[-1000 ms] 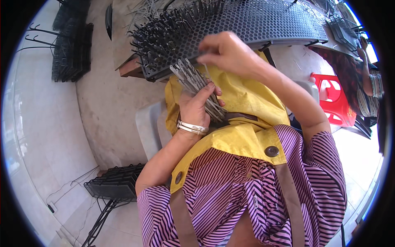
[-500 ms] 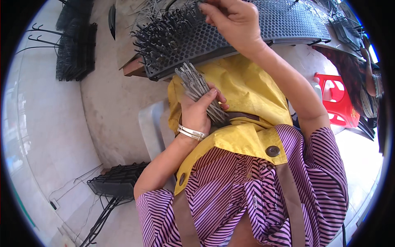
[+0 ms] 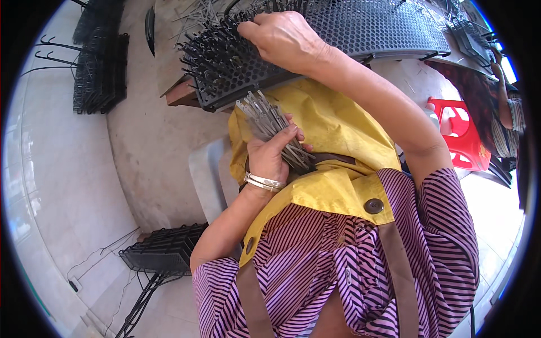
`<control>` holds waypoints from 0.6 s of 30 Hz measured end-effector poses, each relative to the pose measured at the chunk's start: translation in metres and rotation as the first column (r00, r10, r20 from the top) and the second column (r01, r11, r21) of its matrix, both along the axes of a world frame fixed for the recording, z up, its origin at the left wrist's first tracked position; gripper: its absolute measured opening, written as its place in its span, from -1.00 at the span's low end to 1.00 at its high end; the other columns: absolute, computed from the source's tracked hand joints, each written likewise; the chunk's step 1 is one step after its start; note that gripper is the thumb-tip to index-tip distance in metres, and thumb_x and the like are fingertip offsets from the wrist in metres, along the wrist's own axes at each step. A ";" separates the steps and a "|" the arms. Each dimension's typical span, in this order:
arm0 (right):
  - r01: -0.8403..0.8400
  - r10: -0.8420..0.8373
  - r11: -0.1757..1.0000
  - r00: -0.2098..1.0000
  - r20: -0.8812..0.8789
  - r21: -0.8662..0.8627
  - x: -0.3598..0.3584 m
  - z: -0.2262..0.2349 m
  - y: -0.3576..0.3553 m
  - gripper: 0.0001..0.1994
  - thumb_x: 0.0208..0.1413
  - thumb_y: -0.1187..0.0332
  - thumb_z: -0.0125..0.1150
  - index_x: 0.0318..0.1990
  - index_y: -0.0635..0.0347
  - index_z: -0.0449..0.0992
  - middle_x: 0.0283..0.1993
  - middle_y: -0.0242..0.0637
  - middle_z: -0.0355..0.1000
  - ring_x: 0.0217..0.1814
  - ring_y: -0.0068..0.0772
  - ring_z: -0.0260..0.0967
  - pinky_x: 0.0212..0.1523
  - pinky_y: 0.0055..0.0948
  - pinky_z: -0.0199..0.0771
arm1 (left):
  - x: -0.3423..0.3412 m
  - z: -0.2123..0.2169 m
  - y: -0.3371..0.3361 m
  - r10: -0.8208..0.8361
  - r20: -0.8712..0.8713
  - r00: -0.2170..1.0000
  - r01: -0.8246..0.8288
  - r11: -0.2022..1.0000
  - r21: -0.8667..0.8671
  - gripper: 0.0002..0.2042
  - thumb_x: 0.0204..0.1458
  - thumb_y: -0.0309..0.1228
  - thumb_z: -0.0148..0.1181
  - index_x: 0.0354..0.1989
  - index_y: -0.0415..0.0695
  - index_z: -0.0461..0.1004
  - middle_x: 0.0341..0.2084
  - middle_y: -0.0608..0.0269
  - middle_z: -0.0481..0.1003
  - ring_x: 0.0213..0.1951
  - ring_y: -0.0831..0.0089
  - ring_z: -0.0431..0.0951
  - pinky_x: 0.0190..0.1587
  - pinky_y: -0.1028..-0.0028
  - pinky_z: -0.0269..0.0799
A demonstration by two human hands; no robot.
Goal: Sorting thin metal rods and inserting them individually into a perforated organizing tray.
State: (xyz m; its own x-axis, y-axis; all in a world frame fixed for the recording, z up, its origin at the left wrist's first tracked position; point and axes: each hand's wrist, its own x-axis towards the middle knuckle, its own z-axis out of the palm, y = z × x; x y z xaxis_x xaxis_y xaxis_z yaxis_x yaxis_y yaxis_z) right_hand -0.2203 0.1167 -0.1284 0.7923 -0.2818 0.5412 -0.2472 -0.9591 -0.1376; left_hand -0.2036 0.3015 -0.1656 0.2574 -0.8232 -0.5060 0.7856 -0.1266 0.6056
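My left hand (image 3: 273, 152) is closed around a bundle of thin grey metal strips (image 3: 264, 115), held upright over the yellow apron (image 3: 338, 121) on my lap. My right hand (image 3: 287, 39) reaches over a black perforated rack (image 3: 372, 28), back of the hand up and fingers curled. Its fingertips sit at the dark hooked pieces (image 3: 211, 53) that stand crowded in the rack's left part. Whatever those fingers pinch, if anything, is too small or hidden to make out.
Loose grey strips (image 3: 194, 17) lie scattered behind the rack. Stacked black racks (image 3: 101, 73) stand at the left, and another black rack (image 3: 163, 248) is at lower left. A red plastic stool (image 3: 465, 135) and another person's arm (image 3: 503, 101) are at the right.
My right hand has moved left and slightly nearer along the rack, from its middle to the crowded hooked pieces. The left hand still holds the bundle in nearly the same place.
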 end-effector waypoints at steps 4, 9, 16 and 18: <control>0.043 -0.040 0.992 0.999 -0.034 0.122 -0.010 -0.002 0.008 -0.84 -0.09 0.39 0.11 -0.33 0.22 0.42 -0.52 -0.12 0.39 -0.50 -0.12 0.36 -0.51 -0.31 0.36 | 0.001 -0.002 0.001 0.012 -0.005 1.000 -0.012 1.000 -0.020 -0.79 -0.11 -0.58 0.11 -0.28 -0.26 0.29 -0.51 0.23 0.37 -0.49 0.45 0.43 -0.50 0.43 0.47; -0.049 0.170 0.580 0.983 -0.062 0.813 -0.051 0.005 0.034 -0.80 -0.13 0.39 0.21 -0.42 0.36 0.41 -0.59 -0.30 0.39 -0.62 -0.62 0.28 -0.60 -0.56 0.29 | 0.001 0.000 0.000 0.031 0.003 1.000 -0.030 0.999 -0.035 -0.83 -0.11 -0.59 0.11 -0.33 -0.25 0.29 -0.51 0.20 0.38 -0.49 0.42 0.45 -0.51 0.44 0.47; 0.094 0.022 0.265 0.994 -0.103 0.960 -0.073 -0.008 0.054 -0.94 -0.12 0.54 0.11 -0.46 0.36 0.41 -0.64 -0.39 0.36 -0.65 -0.70 0.26 -0.66 -0.68 0.25 | 0.002 0.000 -0.001 -0.005 -0.050 0.999 0.003 0.999 -0.054 -0.87 -0.06 -0.53 0.07 -0.34 -0.25 0.31 -0.51 0.18 0.40 -0.47 0.38 0.47 -0.48 0.40 0.48; 0.060 -0.011 0.207 0.998 -0.059 0.977 -0.075 -0.007 0.051 -0.95 -0.12 0.54 0.11 -0.46 0.35 0.42 -0.65 -0.39 0.35 -0.66 -0.71 0.26 -0.66 -0.69 0.25 | 0.003 0.001 0.000 -0.025 -0.023 0.999 0.025 1.000 -0.009 -0.88 -0.04 -0.51 0.05 -0.34 -0.25 0.32 -0.51 0.19 0.40 -0.47 0.37 0.47 -0.46 0.38 0.48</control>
State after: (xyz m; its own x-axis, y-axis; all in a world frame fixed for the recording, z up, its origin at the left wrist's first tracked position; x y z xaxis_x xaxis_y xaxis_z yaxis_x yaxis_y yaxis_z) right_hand -0.2953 0.1678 -0.1357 0.7748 -0.5965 -0.2095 -0.3042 -0.0613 -0.9506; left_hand -0.2008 0.3019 -0.1646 0.2248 -0.8337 -0.5044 0.7961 -0.1414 0.5884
